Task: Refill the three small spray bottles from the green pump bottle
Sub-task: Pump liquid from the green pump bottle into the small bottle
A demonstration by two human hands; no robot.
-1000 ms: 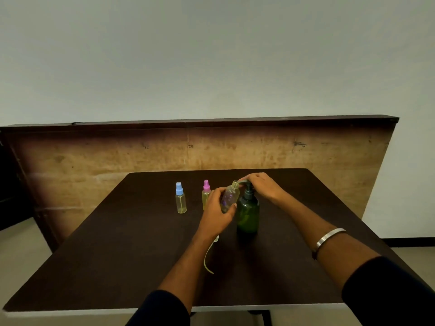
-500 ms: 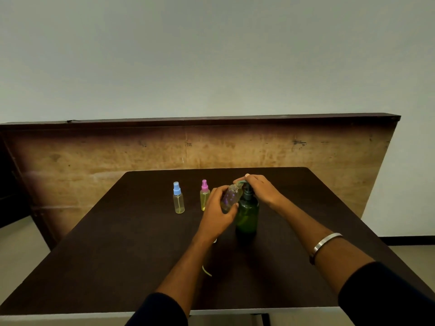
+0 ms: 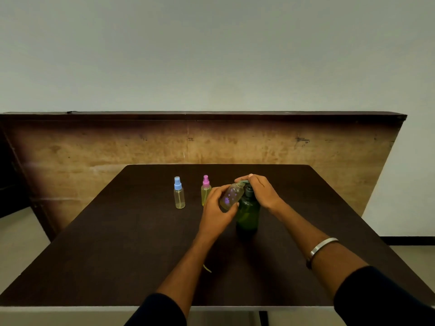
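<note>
The green pump bottle (image 3: pixel 247 214) stands upright near the middle of the dark table (image 3: pixel 117 231). My right hand (image 3: pixel 260 190) rests on its pump head, fingers bent over the top. My left hand (image 3: pixel 215 209) grips an uncapped small clear bottle with purple flowers (image 3: pixel 231 196), tilted so its open neck sits under the pump spout. Two capped small spray bottles stand to the left: one with a blue cap (image 3: pixel 179 196) and one with a pink cap (image 3: pixel 205 193), both holding yellowish liquid.
A thin pale spray tube (image 3: pixel 207 268) lies on the table beside my left forearm. A wooden board (image 3: pixel 211 142) stands upright behind the table against the wall. The table's front edge (image 3: pixel 94 308) is close to me.
The view has shifted slightly. Both hands stay at the pump bottle, the left keeping the small bottle tilted at the spout, the right on the pump head.
</note>
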